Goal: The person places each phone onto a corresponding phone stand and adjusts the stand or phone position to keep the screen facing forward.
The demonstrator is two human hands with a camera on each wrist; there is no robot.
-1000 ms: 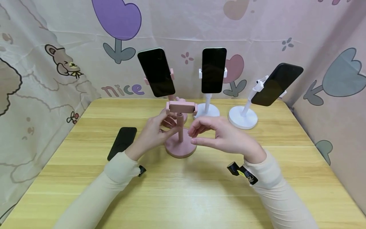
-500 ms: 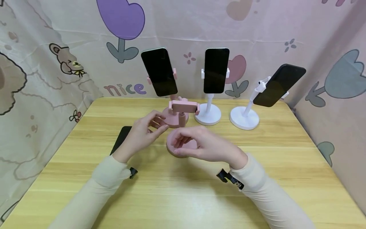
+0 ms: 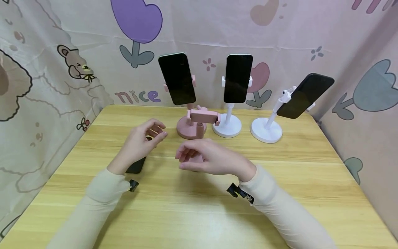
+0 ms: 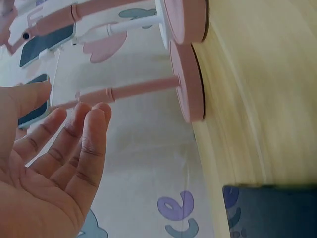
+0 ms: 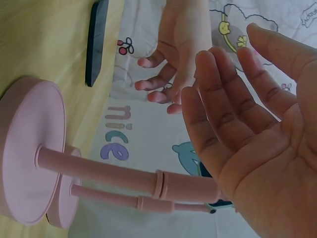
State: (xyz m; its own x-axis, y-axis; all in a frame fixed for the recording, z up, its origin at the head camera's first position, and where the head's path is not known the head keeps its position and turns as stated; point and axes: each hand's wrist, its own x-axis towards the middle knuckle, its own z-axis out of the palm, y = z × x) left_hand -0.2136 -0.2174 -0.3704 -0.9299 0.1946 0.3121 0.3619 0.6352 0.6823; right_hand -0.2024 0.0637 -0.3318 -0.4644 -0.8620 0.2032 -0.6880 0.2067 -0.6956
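My left hand [image 3: 140, 141] is over the table's left part with loosely bent fingers and nothing in them. It partly covers a black smartphone [image 3: 136, 166] lying flat on the wood; the phone's dark screen [image 4: 272, 213] also shows in the left wrist view. My right hand [image 3: 214, 157], relaxed and holding nothing, overlaps the near pink phone stand [image 3: 203, 116] in the head view and hides most of its round base. That stand's post [image 5: 99, 166] appears whole in the right wrist view, apart from my fingers. Its clamp has no phone in it.
Behind stands a second pink stand [image 3: 183, 129] bearing a tilted phone [image 3: 178, 79]. Beside it a white stand [image 3: 227, 128] holds an upright phone [image 3: 238, 79]. Further right, another white stand [image 3: 266, 130] carries a slanted phone [image 3: 304, 97]. A patterned curtain [image 3: 192, 31] encloses the table.
My left hand has come off the near pink stand's post and moved left over the lying phone. My right hand has shifted left, in front of that stand.
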